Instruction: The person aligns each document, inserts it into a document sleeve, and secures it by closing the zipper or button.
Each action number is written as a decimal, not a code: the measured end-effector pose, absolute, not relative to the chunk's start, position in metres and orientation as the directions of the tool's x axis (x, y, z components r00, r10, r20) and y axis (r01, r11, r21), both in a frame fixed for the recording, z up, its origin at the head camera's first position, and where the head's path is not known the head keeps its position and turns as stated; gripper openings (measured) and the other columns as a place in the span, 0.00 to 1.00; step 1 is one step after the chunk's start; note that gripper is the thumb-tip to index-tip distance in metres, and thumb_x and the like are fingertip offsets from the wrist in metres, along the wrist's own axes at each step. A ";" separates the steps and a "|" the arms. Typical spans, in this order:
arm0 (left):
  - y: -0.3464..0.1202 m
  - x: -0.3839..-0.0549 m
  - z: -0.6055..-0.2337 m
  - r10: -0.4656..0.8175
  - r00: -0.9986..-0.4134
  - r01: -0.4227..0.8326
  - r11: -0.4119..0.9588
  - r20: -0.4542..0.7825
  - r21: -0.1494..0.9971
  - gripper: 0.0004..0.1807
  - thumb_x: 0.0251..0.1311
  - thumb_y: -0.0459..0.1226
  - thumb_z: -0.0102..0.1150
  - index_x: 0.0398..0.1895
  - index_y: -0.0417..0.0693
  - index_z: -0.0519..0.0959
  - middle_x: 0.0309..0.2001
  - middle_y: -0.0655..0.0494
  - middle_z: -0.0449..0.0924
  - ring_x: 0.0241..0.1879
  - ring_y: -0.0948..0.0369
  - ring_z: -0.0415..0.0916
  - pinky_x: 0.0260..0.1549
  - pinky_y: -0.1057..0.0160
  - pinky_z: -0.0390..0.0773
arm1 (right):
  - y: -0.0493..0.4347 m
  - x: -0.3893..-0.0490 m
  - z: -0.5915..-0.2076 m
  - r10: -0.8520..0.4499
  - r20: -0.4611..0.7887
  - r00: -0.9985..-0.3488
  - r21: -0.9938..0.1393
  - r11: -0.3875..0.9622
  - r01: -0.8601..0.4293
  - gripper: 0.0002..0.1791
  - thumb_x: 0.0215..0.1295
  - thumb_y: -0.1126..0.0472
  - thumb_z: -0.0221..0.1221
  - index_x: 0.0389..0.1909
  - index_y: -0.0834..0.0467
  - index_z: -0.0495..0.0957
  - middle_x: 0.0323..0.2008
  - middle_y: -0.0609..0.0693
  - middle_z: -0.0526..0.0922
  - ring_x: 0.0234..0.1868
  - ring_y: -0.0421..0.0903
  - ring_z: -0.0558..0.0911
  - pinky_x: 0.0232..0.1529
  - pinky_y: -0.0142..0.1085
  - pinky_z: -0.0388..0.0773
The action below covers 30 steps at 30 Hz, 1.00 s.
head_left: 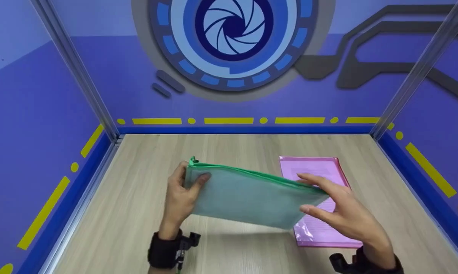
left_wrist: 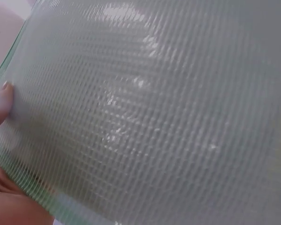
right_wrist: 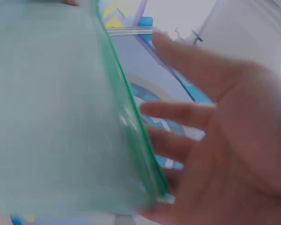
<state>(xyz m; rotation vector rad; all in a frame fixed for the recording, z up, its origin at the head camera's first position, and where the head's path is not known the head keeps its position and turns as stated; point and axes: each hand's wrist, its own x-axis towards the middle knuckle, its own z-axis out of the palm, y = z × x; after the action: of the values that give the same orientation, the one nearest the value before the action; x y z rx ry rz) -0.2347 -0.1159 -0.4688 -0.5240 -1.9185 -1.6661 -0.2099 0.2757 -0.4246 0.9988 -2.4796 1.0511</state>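
Observation:
A translucent mesh zipper pouch [head_left: 248,198] with a green zip edge is held up tilted above the table, its right end lower. My left hand [head_left: 181,192] pinches its left end, thumb on the near face and fingers behind, beside the zip pull. In the left wrist view the ribbed pouch face [left_wrist: 154,117] fills most of the picture. My right hand [head_left: 343,213] is spread around the pouch's right corner, thumb and fingers apart. The right wrist view shows the fingers [right_wrist: 178,115] extended past the green zip edge [right_wrist: 138,122], some partly behind it.
Beneath and behind the right hand, a pink zipper pouch [head_left: 308,163] with printed sheets inside lies flat on the wooden table [head_left: 145,160]. Blue-purple panels [head_left: 110,83] wall in the table at the back and both sides.

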 end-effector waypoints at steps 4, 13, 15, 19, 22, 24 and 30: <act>-0.093 -0.242 -0.479 -0.047 -0.738 0.663 0.133 0.673 0.737 0.09 0.68 0.31 0.70 0.43 0.46 0.77 0.40 0.56 0.84 0.45 0.55 0.84 0.52 0.58 0.78 | 0.266 -0.216 -0.432 -0.382 0.528 -0.759 -0.407 0.670 -0.621 0.33 0.63 0.59 0.76 0.69 0.53 0.79 0.63 0.51 0.84 0.67 0.56 0.77 0.80 0.48 0.50; -0.049 -0.243 -0.496 -0.027 -0.777 0.623 0.113 0.629 0.774 0.09 0.70 0.36 0.69 0.43 0.48 0.76 0.42 0.61 0.84 0.46 0.58 0.83 0.55 0.53 0.78 | 0.250 -0.224 -0.439 -0.363 0.670 -0.647 -0.260 0.702 -0.663 0.21 0.59 0.75 0.73 0.53 0.60 0.87 0.47 0.53 0.89 0.52 0.54 0.85 0.66 0.59 0.66; -0.045 -0.242 -0.499 -0.008 -0.789 0.609 0.119 0.614 0.784 0.08 0.71 0.37 0.68 0.47 0.50 0.77 0.44 0.62 0.85 0.49 0.58 0.84 0.55 0.51 0.79 | 0.248 -0.226 -0.438 -0.361 0.704 -0.611 -0.239 0.690 -0.683 0.18 0.58 0.78 0.72 0.49 0.61 0.88 0.42 0.52 0.89 0.47 0.52 0.85 0.59 0.55 0.70; -0.043 -0.243 -0.501 0.065 -0.807 0.590 0.126 0.586 0.798 0.09 0.73 0.39 0.66 0.53 0.54 0.81 0.48 0.63 0.87 0.51 0.59 0.86 0.53 0.53 0.83 | 0.253 -0.229 -0.438 -0.357 0.732 -0.580 -0.197 0.704 -0.682 0.16 0.57 0.80 0.70 0.43 0.61 0.88 0.38 0.52 0.88 0.43 0.53 0.83 0.56 0.57 0.70; -0.044 -0.243 -0.503 0.135 -0.810 0.585 0.127 0.571 0.801 0.10 0.73 0.39 0.67 0.54 0.54 0.84 0.47 0.62 0.89 0.47 0.60 0.88 0.44 0.57 0.87 | 0.259 -0.231 -0.438 -0.355 0.722 -0.594 -0.188 0.725 -0.662 0.15 0.58 0.79 0.70 0.42 0.59 0.88 0.38 0.51 0.88 0.45 0.55 0.82 0.60 0.64 0.67; -0.043 -0.242 -0.504 0.180 -0.806 0.588 0.130 0.564 0.799 0.10 0.73 0.40 0.67 0.54 0.54 0.86 0.43 0.60 0.89 0.40 0.62 0.88 0.38 0.61 0.87 | 0.264 -0.232 -0.438 -0.350 0.707 -0.615 -0.189 0.744 -0.640 0.15 0.59 0.78 0.69 0.42 0.58 0.87 0.39 0.51 0.88 0.47 0.57 0.82 0.64 0.69 0.63; -0.028 -0.240 -0.506 0.238 -0.800 0.591 0.148 0.551 0.793 0.08 0.74 0.44 0.65 0.42 0.53 0.88 0.24 0.62 0.76 0.22 0.70 0.67 0.24 0.71 0.71 | 0.275 -0.233 -0.438 -0.317 0.648 -0.692 -0.211 0.799 -0.563 0.13 0.61 0.77 0.69 0.41 0.57 0.86 0.42 0.54 0.89 0.54 0.62 0.81 0.70 0.75 0.53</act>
<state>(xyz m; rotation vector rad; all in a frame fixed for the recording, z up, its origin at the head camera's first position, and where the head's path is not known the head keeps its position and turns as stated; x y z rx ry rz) -0.2405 -0.0285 -0.5063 -0.8020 -2.1348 -1.6952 -0.2331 0.2754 -0.4385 0.6487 -2.3753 0.5327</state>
